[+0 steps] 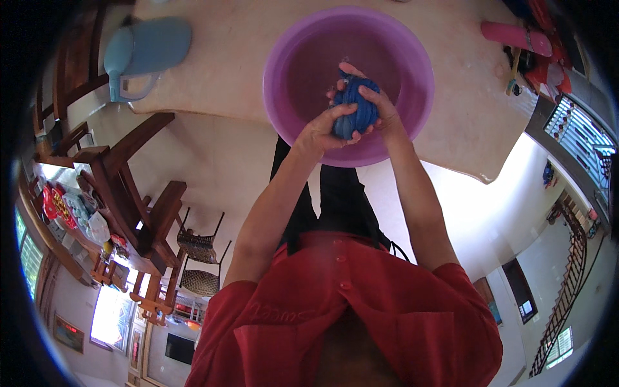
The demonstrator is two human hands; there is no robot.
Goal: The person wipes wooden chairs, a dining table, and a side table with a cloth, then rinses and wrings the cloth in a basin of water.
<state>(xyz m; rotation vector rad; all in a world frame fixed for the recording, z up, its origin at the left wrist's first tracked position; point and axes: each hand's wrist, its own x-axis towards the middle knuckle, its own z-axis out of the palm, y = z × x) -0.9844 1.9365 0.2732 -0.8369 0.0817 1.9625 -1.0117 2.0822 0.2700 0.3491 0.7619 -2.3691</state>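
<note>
A bunched, wet-looking blue cloth (pixel 359 112) is squeezed between my two hands over a round purple plastic basin (pixel 420 87). My left hand (pixel 384 104) wraps its right side, with the thumb lying across the top of the bundle. From the lower left, my right hand (pixel 333 126) grips it, thumb pressed over the folds. The basin holds water (pixel 309 72) and stands on a pale tabletop. Parts of the fingers are hidden behind the cloth.
A light blue plastic pitcher (pixel 159 43) is at the upper left of the tabletop (pixel 222 63). At the upper right lie a pink cylindrical object (pixel 515 37) and small items. Wooden furniture (pixel 121 193) and woven chairs (pixel 200 283) stand at the left.
</note>
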